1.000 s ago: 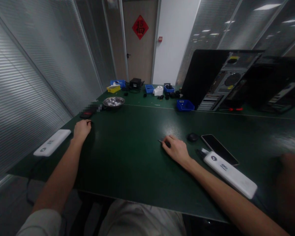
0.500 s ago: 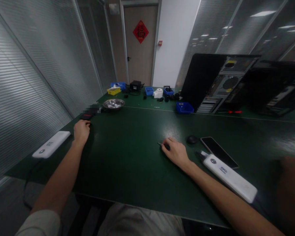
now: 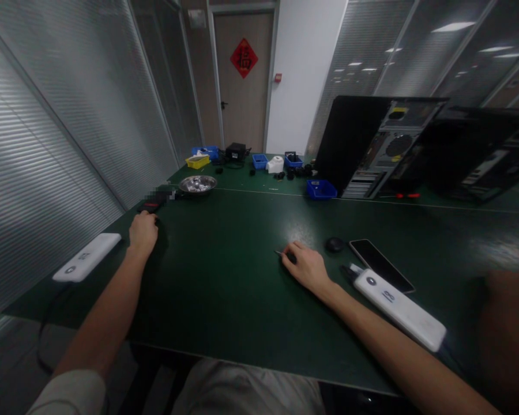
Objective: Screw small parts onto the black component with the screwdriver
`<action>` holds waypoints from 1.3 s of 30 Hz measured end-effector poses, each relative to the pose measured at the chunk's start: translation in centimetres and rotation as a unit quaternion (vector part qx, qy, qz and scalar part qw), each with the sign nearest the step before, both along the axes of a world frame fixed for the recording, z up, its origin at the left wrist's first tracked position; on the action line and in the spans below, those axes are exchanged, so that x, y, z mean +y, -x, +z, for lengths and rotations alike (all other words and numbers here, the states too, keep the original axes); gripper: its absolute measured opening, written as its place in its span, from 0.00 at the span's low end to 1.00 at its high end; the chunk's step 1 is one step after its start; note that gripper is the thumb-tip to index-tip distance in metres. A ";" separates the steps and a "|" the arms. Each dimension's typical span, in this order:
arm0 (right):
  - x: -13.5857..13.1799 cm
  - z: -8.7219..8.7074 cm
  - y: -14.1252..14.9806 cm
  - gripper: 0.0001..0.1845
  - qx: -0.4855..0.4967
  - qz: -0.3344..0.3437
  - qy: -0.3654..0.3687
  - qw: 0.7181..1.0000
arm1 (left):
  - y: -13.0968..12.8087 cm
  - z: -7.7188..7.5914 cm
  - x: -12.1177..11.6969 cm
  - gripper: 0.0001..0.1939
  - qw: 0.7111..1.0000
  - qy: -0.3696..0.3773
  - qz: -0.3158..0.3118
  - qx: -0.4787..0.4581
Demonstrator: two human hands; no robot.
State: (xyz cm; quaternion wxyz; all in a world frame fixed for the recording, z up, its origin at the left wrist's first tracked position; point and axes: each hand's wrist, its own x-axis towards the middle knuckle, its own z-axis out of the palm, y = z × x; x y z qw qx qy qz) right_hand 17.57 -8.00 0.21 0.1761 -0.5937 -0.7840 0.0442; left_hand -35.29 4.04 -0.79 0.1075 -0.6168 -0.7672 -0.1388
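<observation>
My left hand rests on the green table at the left, fingers curled. Its fingertips are at the near edge of a dark flat object with a red mark, partly blurred out; a small dark bit shows beside the fingers, and what they grip is hidden. My right hand lies on the table right of the middle, closed around a dark-handled tool with a thin metal tip, like a small screwdriver. The tip points left. A round black object sits just beyond that hand.
A metal dish of small shiny pieces stands past my left hand. White power banks flank my arms, left and right. A phone lies at right. Behind are a blue tray and a computer case. A blurred forearm shows at right.
The view has shifted slightly, so most things appear a little further left. Both hands keep nearly the same place and grip.
</observation>
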 end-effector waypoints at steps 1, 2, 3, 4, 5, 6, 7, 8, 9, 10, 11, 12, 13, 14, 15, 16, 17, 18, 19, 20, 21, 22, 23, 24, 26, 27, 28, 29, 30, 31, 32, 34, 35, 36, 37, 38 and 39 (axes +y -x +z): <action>0.0 0.0 0.0 0.09 0.000 0.001 -0.001 1.000 | -0.1 0.0 0.0 0.19 1.000 0.002 0.001 0.001; 0.0 0.0 0.0 0.09 0.000 0.001 -0.001 1.000 | -0.1 0.1 0.0 0.19 1.000 0.003 0.003 0.001; 0.0 0.0 0.0 0.09 0.001 0.002 -0.001 1.000 | -0.1 0.1 0.0 0.19 1.000 0.003 0.006 0.000; 0.0 0.0 0.0 0.10 0.000 0.001 -0.002 1.000 | -0.2 0.1 0.0 0.19 1.000 0.002 0.009 -0.002; -0.1 0.0 0.0 0.10 0.000 0.001 -0.001 1.000 | -0.2 0.2 0.0 0.19 1.000 0.001 0.011 -0.005; -0.1 0.0 0.0 0.10 0.000 0.002 -0.001 1.000 | -0.3 0.3 -0.1 0.19 1.000 -0.001 0.014 -0.008; -0.1 0.0 0.0 0.10 0.000 0.002 -0.001 1.000 | -0.3 0.4 -0.1 0.19 1.000 -0.003 0.018 -0.012; -0.1 0.0 0.0 0.10 0.000 0.002 -0.001 1.000 | -0.3 0.5 -0.2 0.19 1.000 -0.006 0.022 -0.016; -0.1 0.1 0.0 0.10 0.000 0.003 0.000 1.000 | -0.4 0.5 -0.3 0.19 0.999 -0.010 0.026 -0.020; -0.1 0.1 0.0 0.09 0.000 0.004 0.001 1.000 | -0.4 0.6 -0.4 0.19 0.999 -0.014 0.029 -0.024; -0.1 0.2 0.0 0.09 0.000 0.005 0.003 1.000 | -0.4 0.7 -0.5 0.19 0.999 -0.019 0.032 -0.028; -0.1 0.2 0.0 0.10 0.000 0.007 0.005 1.000 | -0.5 0.7 -0.6 0.20 0.999 -0.023 0.036 -0.032; -0.1 0.3 0.0 0.10 0.000 0.008 0.007 1.000 | -0.5 0.7 -0.6 0.20 0.998 -0.027 0.039 -0.037; -0.1 0.3 0.0 0.10 0.000 0.009 0.008 1.000 | -0.5 0.7 -0.7 0.19 0.998 -0.029 0.043 -0.044; -0.2 0.4 0.0 0.10 0.000 0.008 0.009 1.000 | -0.5 0.8 -0.8 0.19 0.997 -0.030 0.047 -0.051; -0.2 0.4 0.0 0.10 0.000 0.008 0.009 1.000 | -0.6 0.8 -0.8 0.19 0.996 -0.031 0.053 -0.058; -0.2 0.4 0.0 0.10 0.000 0.007 0.009 1.000 | -0.6 0.8 -0.9 0.19 0.996 -0.031 0.058 -0.065; -0.2 0.4 0.0 0.10 0.000 0.006 0.009 1.000 | -0.7 0.8 -1.0 0.18 0.995 -0.032 0.062 -0.073; -0.1 0.4 0.0 0.10 0.000 0.005 0.009 1.000 | -0.7 0.8 -1.1 0.18 0.994 -0.032 0.066 -0.079; -0.1 0.3 0.0 0.10 -0.001 0.005 0.010 1.000 | -0.8 0.9 -1.2 0.17 0.993 -0.033 0.069 -0.086; -0.1 0.3 -0.1 0.10 -0.001 0.003 0.010 1.000 | -0.9 1.0 -1.4 0.16 0.993 -0.033 0.071 -0.094; 0.0 0.2 -0.1 0.10 -0.002 0.002 0.009 1.000 | -1.0 1.2 -1.6 0.16 0.992 -0.032 0.071 -0.101; 0.0 0.2 -0.1 0.10 -0.002 0.001 0.009 1.000 | -1.2 1.5 -1.7 0.15 0.991 -0.032 0.070 -0.109; 0.0 0.1 -0.1 0.10 -0.002 0.000 0.008 1.000 | -1.5 1.8 -1.9 0.15 0.990 -0.031 0.066 -0.118; 0.0 0.1 -0.1 0.10 0.001 -0.001 0.007 1.000 | -2.6 2.7 -2.1 0.15 0.990 -0.029 0.039 -0.136; 0.0 0.1 -0.1 0.10 0.003 0.000 0.007 1.000 | -3.7 3.2 -2.2 0.14 0.989 -0.028 0.013 -0.146; 0.0 0.1 -0.1 0.10 0.005 0.000 0.007 1.000 | -5.1 3.6 -2.3 0.14 0.987 -0.025 -0.023 -0.156; 0.0 0.1 -0.1 0.10 0.008 0.001 0.006 1.000 | -6.9 3.9 -2.3 0.13 0.983 -0.020 -0.070 -0.168; 0.0 0.1 -0.1 0.10 0.010 0.001 0.007 1.000 | -9.0 4.1 -2.5 0.13 0.976 -0.012 -0.125 -0.180; 0.0 0.1 -0.1 0.10 0.013 0.002 0.007 1.000 | -11.6 4.1 -2.7 0.13 0.963 0.001 -0.188 -0.191; 0.0 0.1 -0.1 0.10 0.016 0.002 0.006 1.000 | -14.3 3.9 -2.9 0.13 0.946 0.019 -0.254 -0.202; 0.0 0.1 -0.1 0.10 0.021 0.001 0.004 1.000 | -20.0 3.1 -3.8 0.11 0.900 0.059 -0.374 -0.217; 0.0 0.0 -0.1 0.10 0.025 0.000 0.002 1.000 | -22.6 2.6 -4.4 0.10 0.876 0.075 -0.422 -0.222; 0.0 0.0 -0.2 0.10 0.029 -0.001 -0.001 1.000 | -24.8 2.1 -5.0 0.09 0.854 0.086 -0.460 -0.227; 0.1 0.0 -0.2 0.10 0.033 -0.002 -0.004 0.999 | -26.7 1.6 -5.5 0.07 0.837 0.091 -0.487 -0.232; 0.1 0.0 -0.2 0.11 0.038 -0.001 -0.006 0.999 | -28.0 1.1 -6.0 0.07 0.825 0.091 -0.504 -0.238; 0.1 0.0 -0.2 0.11 0.042 0.003 -0.006 0.999 | -28.8 0.8 -6.5 0.06 0.817 0.088 -0.514 -0.245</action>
